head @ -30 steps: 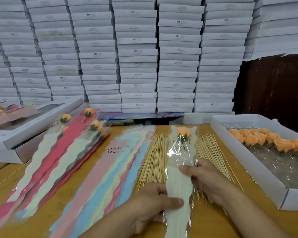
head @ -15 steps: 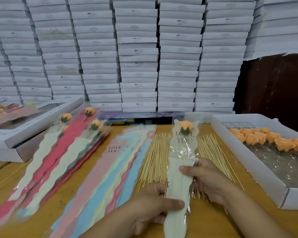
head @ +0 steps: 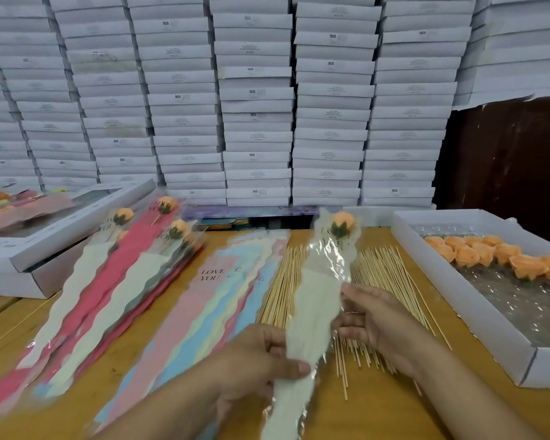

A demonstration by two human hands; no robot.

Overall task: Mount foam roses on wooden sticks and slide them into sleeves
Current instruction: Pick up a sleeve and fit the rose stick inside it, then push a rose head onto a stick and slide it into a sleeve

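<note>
Pinching the pale sleeve [head: 311, 312] in my left hand [head: 261, 360], I steady its edge with right hand [head: 375, 319] fingers curled; orange foam rose [head: 342, 222] sits at its clear top

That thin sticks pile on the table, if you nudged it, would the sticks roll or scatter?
Probably. The sticks look thin, round and loose, lying unbundled on the smooth table, so a push would likely fan them out. Several already stray from the pile. They look light too.

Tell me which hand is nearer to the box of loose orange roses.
Right. The right hand holds the sleeve's edge over the sticks, on the side toward the box; the left hand grips the sleeve farther away.
</note>
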